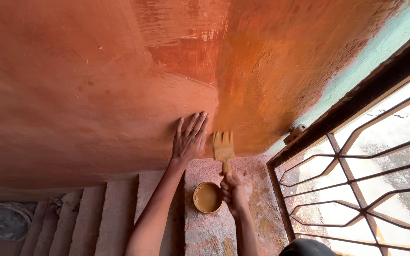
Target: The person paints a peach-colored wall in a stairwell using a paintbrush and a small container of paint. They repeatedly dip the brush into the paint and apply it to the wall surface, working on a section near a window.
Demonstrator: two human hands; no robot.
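The paintbrush (223,148) handle disappears inside the right hand (233,192), below its fingers. Both forearms run off the bottom edge. Far left of the left hand's (189,139) fingers, a round pan (4,221) is cropped.

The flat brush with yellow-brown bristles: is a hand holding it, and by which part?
Yes. The right hand has its grip on the handle end of the flat paint brush, bristles pointing up at the orange wall. The left hand holds nothing; it lies flat on the wall.
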